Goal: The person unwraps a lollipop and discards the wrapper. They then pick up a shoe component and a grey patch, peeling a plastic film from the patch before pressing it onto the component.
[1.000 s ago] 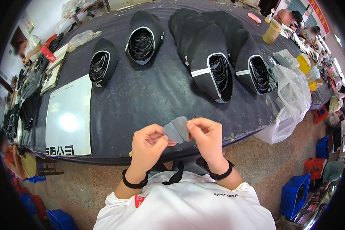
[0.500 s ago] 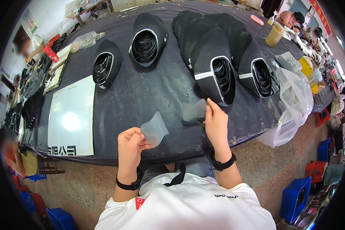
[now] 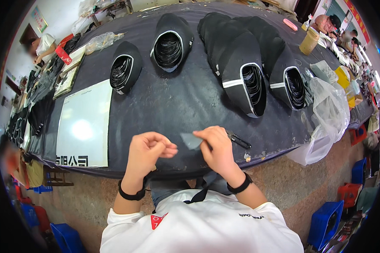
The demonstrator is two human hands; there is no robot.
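Note:
Near the front edge of the dark-covered table, my right hand [image 3: 216, 147] pinches a small translucent plastic sheet [image 3: 191, 141] between thumb and fingers. The sheet points toward my left hand [image 3: 147, 151], whose fingers are curled together; whatever they hold, if anything, I cannot make out. Just right of my right hand lies a dark pair of snips [image 3: 241, 141], partly hidden behind it. Beyond the hands stand long nested stacks of black shoe uppers, the nearest stack [image 3: 236, 82] with white trim round its opening.
A white board [image 3: 83, 124] lies at the left. Two shorter stacks of uppers [image 3: 126, 67] stand behind it. At the right edge hang clear plastic bags [image 3: 325, 122]; a yellowish jar [image 3: 309, 41] stands farther back. Blue crates [image 3: 325, 225] sit on the floor. Other people work at both sides.
My right hand has come back from the table toward my left, bringing a translucent sheet. The sheet in my left hand no longer shows. The snips are now uncovered.

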